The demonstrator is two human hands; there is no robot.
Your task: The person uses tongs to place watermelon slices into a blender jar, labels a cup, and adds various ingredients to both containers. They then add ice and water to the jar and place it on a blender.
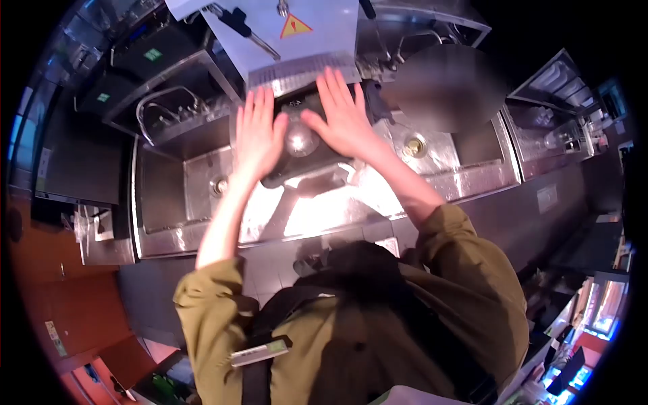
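A yellow warning triangle (295, 26) with an exclamation mark stands out at top centre, on the pale machine (307, 49). Green labels (153, 54) mark dark boxes at upper left, and a name badge (260, 352) sits at lower left of centre (its print is too blurred to read). A strip of bright steel counter (324, 216) runs between the black tray (324, 159) and the counter's front edge, with the left sink (162, 192) and right sink (480, 140) on either side.

On the tray, just above the frame's middle, a clear round vessel (300, 142) catches a white glare. The left hand (260, 131) and right hand (344, 121) flank it, both flat with fingers extended and thumbs turned inward, gripping nothing; whether they touch the machine, I cannot tell.
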